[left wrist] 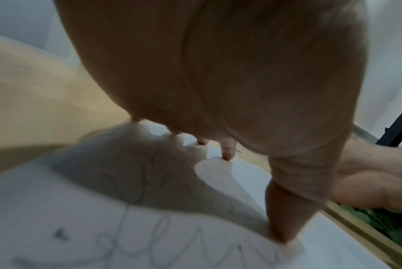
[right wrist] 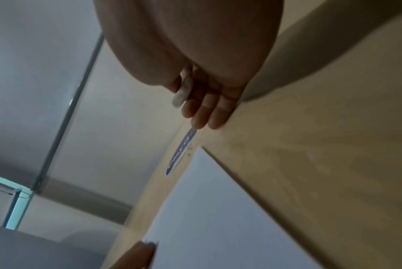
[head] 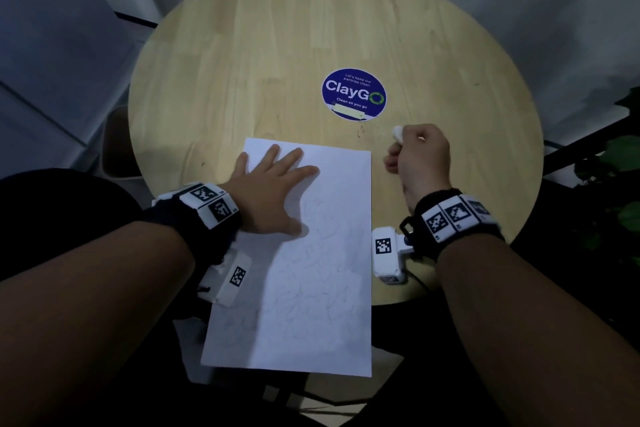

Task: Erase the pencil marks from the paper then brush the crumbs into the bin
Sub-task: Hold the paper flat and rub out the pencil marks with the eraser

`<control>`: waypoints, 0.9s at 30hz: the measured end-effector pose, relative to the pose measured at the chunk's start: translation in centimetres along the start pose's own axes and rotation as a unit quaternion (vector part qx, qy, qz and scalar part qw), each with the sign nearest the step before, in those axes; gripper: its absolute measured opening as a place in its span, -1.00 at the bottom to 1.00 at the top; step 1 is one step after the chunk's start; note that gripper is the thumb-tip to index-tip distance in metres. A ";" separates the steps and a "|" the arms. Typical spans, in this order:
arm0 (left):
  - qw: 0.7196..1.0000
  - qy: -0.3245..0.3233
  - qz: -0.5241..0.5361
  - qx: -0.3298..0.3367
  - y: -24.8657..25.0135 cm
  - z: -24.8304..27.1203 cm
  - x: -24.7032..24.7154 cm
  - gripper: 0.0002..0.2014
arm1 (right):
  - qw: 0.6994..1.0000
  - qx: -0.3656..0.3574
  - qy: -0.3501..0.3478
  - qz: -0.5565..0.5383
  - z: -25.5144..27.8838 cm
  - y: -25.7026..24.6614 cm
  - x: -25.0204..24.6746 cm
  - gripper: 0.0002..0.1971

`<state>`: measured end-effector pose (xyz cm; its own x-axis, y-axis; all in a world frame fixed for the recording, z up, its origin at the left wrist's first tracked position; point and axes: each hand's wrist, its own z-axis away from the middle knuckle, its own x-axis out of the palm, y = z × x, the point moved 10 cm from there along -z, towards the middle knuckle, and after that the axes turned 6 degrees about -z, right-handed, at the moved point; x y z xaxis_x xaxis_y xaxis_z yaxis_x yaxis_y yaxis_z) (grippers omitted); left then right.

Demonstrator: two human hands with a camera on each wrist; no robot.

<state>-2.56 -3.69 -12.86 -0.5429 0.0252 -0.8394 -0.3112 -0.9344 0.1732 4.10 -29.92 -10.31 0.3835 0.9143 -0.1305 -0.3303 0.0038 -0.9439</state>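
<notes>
Both forearms were bare. Each wrist wore a black band [head: 460, 218] carrying white blocks printed with black square-patterned markers. A white marked camera unit [head: 387, 255] hung beneath each.

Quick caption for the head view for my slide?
Left hand flat on pencil-marked paper; right hand holds eraser beside it.

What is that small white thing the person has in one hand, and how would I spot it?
Start at the round wooden table and its blue sticker. Just right of the sticker, off the paper, the right hand is curled around an eraser. It is a small white rounded nub poking out above the fingers, while the left hand lies flat and holds nothing.
</notes>
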 end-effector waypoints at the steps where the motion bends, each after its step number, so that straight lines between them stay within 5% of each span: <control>1: 1.000 0.010 0.002 -0.002 0.1 -0.1 -0.2 0.05 | 0.999 0.003 -0.021 0.026 0.0 0.0 0.3 -0.87; 5: 1.000 0.012 -0.024 -0.016 0.5 -0.3 0.3 0.12 | 0.960 0.038 -0.237 0.145 4.1 1.1 5.7 -0.88; 8: 0.999 -0.004 -0.037 -0.026 0.6 -0.5 1.2 0.23 | 0.915 0.024 -0.317 0.248 6.8 1.6 7.8 -0.85; 14: 0.999 -0.022 -0.038 -0.032 0.7 -0.5 1.3 0.25 | 0.895 -0.101 -0.248 0.357 6.1 -0.5 8.2 -0.92; 18: 0.999 -0.025 -0.037 -0.031 0.8 -0.5 1.3 0.26 | 0.833 -0.047 -0.363 0.415 8.6 1.4 9.7 -0.86; 23: 0.998 -0.031 -0.036 -0.037 0.8 -0.5 1.3 0.25 | 0.882 -0.123 -0.239 0.386 7.0 -0.9 8.6 -0.86; 27: 0.998 -0.031 -0.042 -0.038 0.7 -0.7 1.4 0.27 | 0.851 -0.030 -0.357 0.384 9.0 1.3 9.4 -0.87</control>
<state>-3.02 -4.58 -14.22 -0.5658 0.1236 -0.8153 -0.2988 -0.9522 0.0629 -0.53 -17.70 -10.06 -0.5539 0.6512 -0.5188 -0.1945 -0.7070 -0.6799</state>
